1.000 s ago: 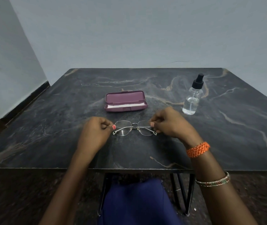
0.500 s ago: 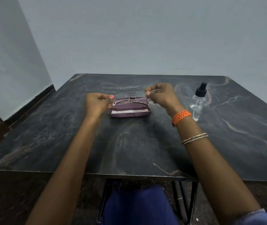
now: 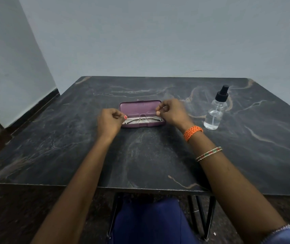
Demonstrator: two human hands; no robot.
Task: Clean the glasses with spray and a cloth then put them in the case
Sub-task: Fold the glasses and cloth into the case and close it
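The thin metal-framed glasses (image 3: 143, 116) sit folded inside the open purple case (image 3: 139, 106), over its pale lining. My left hand (image 3: 109, 122) pinches the left end of the frame at the case's left edge. At the right end, my right hand (image 3: 173, 112) pinches the frame with finger and thumb. The clear spray bottle (image 3: 214, 112) with a black pump top stands upright to the right of my right hand. No cloth is visible apart from the pale lining in the case.
The dark marbled table (image 3: 149, 155) reaches a pale wall at the back and a dark skirting at the left. Its front edge is close to my lap, with black metal legs below.
Both hands carried the glasses from the near table area forward to the case and lowered them into it. The view shifted slightly.
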